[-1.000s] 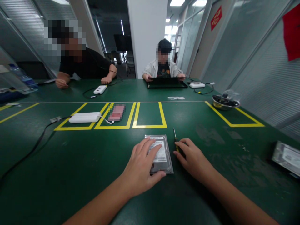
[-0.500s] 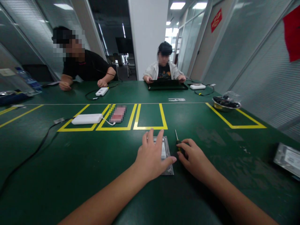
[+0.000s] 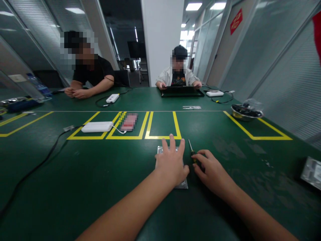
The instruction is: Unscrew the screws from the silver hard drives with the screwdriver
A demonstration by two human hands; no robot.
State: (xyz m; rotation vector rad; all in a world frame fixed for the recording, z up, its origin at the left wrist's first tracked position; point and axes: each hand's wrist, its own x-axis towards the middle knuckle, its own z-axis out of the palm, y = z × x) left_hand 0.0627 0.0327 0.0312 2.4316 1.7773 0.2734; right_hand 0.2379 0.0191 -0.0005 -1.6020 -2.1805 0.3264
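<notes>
A silver hard drive (image 3: pixel 184 184) lies on the green table in front of me, mostly covered by my left hand (image 3: pixel 170 164). That hand is spread flat over it, fingers pointing away from me, with the thumb by the drive's right edge. Just to the right, my right hand (image 3: pixel 209 169) has its thumb and fingers closed around the dark handle of a screwdriver (image 3: pixel 192 151). The screwdriver's thin metal shaft points away from me, its tip beyond the drive's far edge. Part of the handle is hidden by my fingers.
Yellow tape outlines (image 3: pixel 163 137) mark the table ahead. A white power bank (image 3: pixel 97 127) is cabled to a phone (image 3: pixel 129 122). A metal bowl (image 3: pixel 247 115) of dark items stands right; another drive (image 3: pixel 312 172) sits at the right edge. Two people sit opposite, one holding a black panel (image 3: pixel 182 91).
My left hand has shifted right and now covers more of the drive. My right hand stays at the screwdriver. The person at the left has brought both hands together. The view has turned slightly left.
</notes>
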